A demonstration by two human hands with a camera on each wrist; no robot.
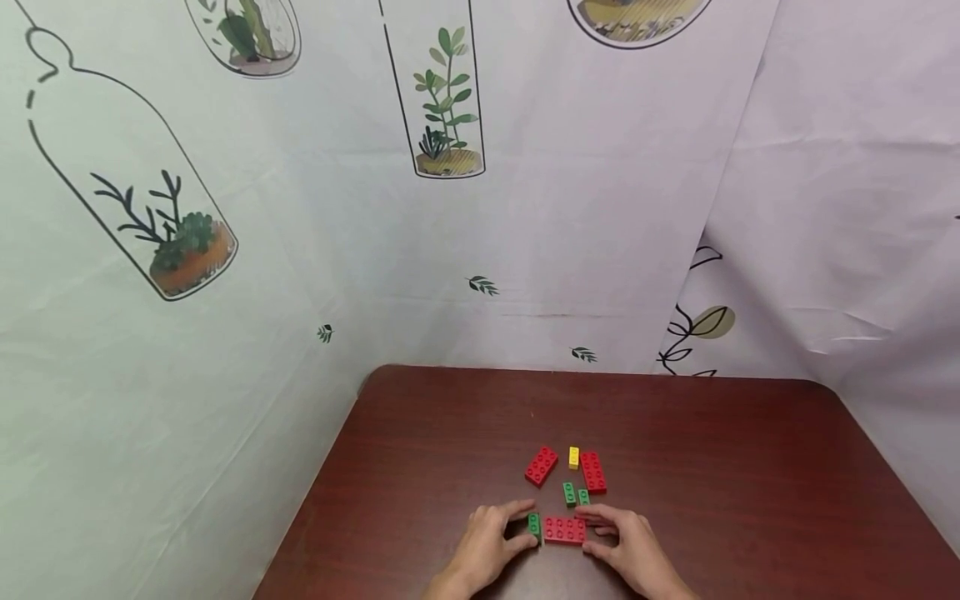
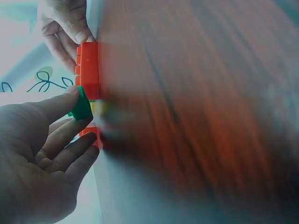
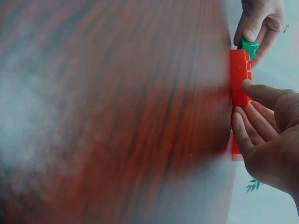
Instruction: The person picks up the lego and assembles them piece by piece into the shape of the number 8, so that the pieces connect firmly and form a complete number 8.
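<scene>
My left hand [image 1: 483,542] pinches a small green toy brick [image 1: 534,524] between thumb and forefinger. Just right of it lies a long red brick [image 1: 564,531], studs up, a narrow gap between them in the head view. The right hand [image 1: 633,546] grips that red brick at its right end, thumb on the near side and fingers on the far side. In the left wrist view the green brick [image 2: 83,105] looks slightly tilted in the fingers. From the right wrist, the thumb shows against the red brick's [image 3: 239,77] side.
Beyond the hands lie two small green bricks [image 1: 569,494], one close to the right fingertips. Farther back are a yellow brick [image 1: 573,457] and two red bricks [image 1: 541,466]. A printed cloth [image 1: 525,250] hangs behind the dark wooden table [image 1: 420,450].
</scene>
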